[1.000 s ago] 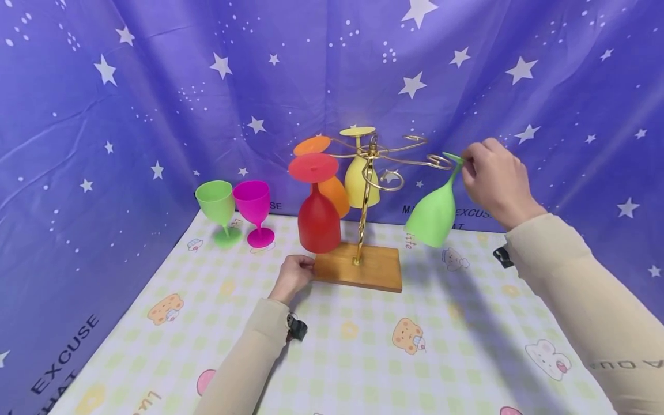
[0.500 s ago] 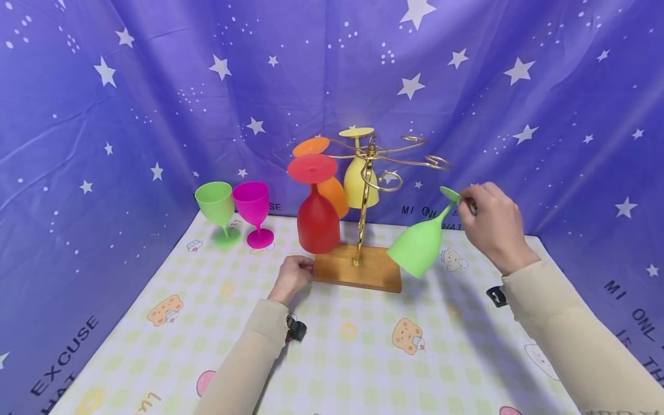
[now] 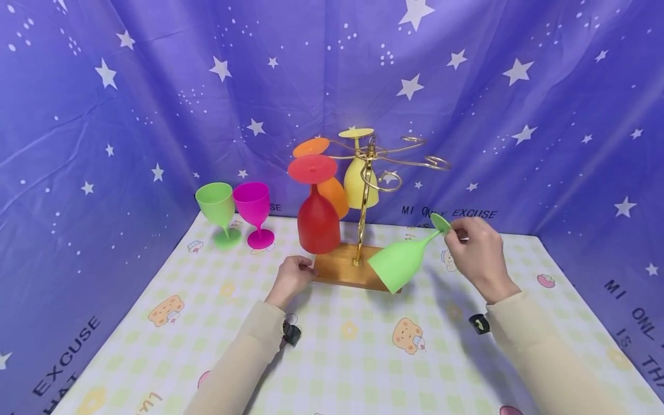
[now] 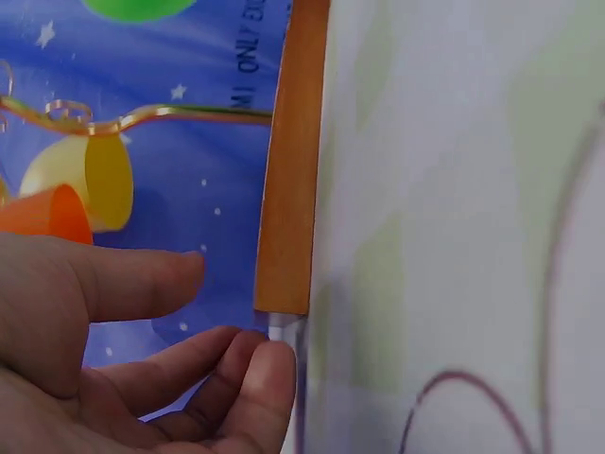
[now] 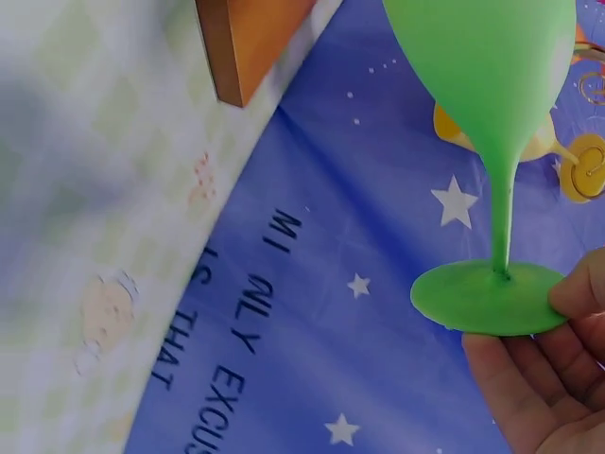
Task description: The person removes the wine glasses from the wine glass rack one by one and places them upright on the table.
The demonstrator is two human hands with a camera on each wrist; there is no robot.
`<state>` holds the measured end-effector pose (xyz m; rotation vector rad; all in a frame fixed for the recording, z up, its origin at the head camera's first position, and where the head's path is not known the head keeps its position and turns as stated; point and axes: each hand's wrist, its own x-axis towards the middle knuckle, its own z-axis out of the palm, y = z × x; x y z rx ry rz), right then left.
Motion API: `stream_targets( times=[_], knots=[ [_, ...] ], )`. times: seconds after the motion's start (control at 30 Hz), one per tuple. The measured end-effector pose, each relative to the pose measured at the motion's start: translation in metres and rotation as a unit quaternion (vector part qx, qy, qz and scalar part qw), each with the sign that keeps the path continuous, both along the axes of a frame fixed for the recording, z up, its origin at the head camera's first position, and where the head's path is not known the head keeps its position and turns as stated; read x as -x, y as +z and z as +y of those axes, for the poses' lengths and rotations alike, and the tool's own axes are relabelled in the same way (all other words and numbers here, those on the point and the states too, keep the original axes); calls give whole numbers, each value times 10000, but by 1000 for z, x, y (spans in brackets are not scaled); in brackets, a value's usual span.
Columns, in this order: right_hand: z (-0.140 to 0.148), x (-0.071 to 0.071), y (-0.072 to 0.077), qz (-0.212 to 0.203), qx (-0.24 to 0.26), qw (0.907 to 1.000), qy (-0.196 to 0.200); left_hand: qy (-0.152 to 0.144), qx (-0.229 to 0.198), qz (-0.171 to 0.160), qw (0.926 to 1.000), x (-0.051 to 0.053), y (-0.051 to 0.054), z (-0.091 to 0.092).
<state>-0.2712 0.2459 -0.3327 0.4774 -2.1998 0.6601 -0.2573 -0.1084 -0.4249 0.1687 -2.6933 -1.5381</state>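
My right hand (image 3: 478,253) pinches the round foot of a green goblet (image 3: 399,262), thumb on one face and fingers on the other in the right wrist view. The goblet hangs tilted in the air, its bowl pointing down and left, in front of the wooden base (image 3: 342,266). My left hand (image 3: 291,279) lies at the base's left end. In the left wrist view its thumb stands apart from the loosely bent fingers (image 4: 269,388), which are close to the base's end; whether they touch is unclear.
On the gold rack (image 3: 365,202) hang upside down a red goblet (image 3: 319,222), an orange goblet (image 3: 334,196) and a yellow goblet (image 3: 358,178). Its bare loops (image 3: 436,162) extend right. Another green goblet (image 3: 215,202) and a magenta goblet (image 3: 253,204) stand upright at the table's back left.
My right hand has come down from beside the rack's right loop, carrying the green goblet lower and tilting it further leftward. My left hand has stayed by the base.
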Motion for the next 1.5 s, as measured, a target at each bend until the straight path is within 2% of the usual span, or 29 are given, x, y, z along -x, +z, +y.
stream_targets(
  times=[0.13,0.23,0.5,0.7,0.8,0.93,1.03,1.13,1.17,1.27,1.3,1.5],
  knots=[
    [-5,-4,-12,-148,172,9997,-8,-243,129,331,9991,-11,6,2],
    [-9,-7,-20,-259,305,9992,-51,-556,161,599,9965,-21,9,5],
    [-23,-16,-40,-661,641,9957,-124,-1609,-109,774,9839,-54,16,19],
    [-37,-20,-46,-793,861,9931,-119,-2032,-482,818,9745,-71,24,28],
    [-43,-23,-48,-802,927,9924,-54,-2026,-754,793,9731,-76,26,33],
    [-49,-26,-54,-1040,983,9897,-16,-1818,-1092,935,9728,-80,25,37],
    [-53,-29,-58,-1337,1046,9855,-1,-1630,-1289,1082,9722,-91,38,40],
    [-57,-31,-63,-1562,1092,9817,11,-1467,-1446,1154,9717,-94,40,41],
    [-58,-31,-64,-1642,1109,9802,25,-1413,-1463,1174,9720,-95,40,41],
    [-61,-33,-66,-1833,1169,9761,69,-1244,-1537,1269,9720,-89,24,40],
    [-62,-34,-67,-1909,1194,9743,77,-1189,-1552,1317,9718,-89,22,39],
    [-69,-36,-70,-2330,1344,9631,111,-948,-1450,1473,9738,-94,24,34]
  ],
)
